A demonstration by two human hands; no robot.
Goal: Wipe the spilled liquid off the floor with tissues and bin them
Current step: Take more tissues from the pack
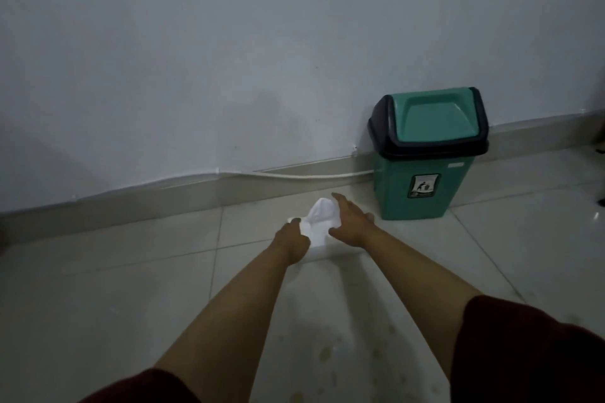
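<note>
A: step? looks like tissue fetch, not wiping yet; both hands out at a white tissue pack (319,240) on the floor, near the wall side, just left of the bin (425,154).

B: agreed; left hand (293,242) sits on the pack's left end, fingers (294,221) curled over it, seems to be pinning it down; right hand (352,222) is over the top, fingers spread fairly wide, beside a tissue (322,208) sticking up from the pack; can't tell if it actually has hold of that tissue or is just touching it.

A: spill?

B: brownish spots (327,352) on the floor near the bottom edge of view, between the forearms; well apart from the pack; untouched as far as I can judge.

A: so next move: pinch the tissue, pull it free with the pack held still; then come back toward the body to the spots.

B: yes; probably needs several sheets, the spots are scattered; thin sheet may tear if yanked.

A: obstructions?

B: none on the floor between pack and spill; a white cable (304,176) runs along the skirting behind, out of the way; bin lid (437,118) is closed, swing type by the look; will need a push to drop tissues in.
</note>
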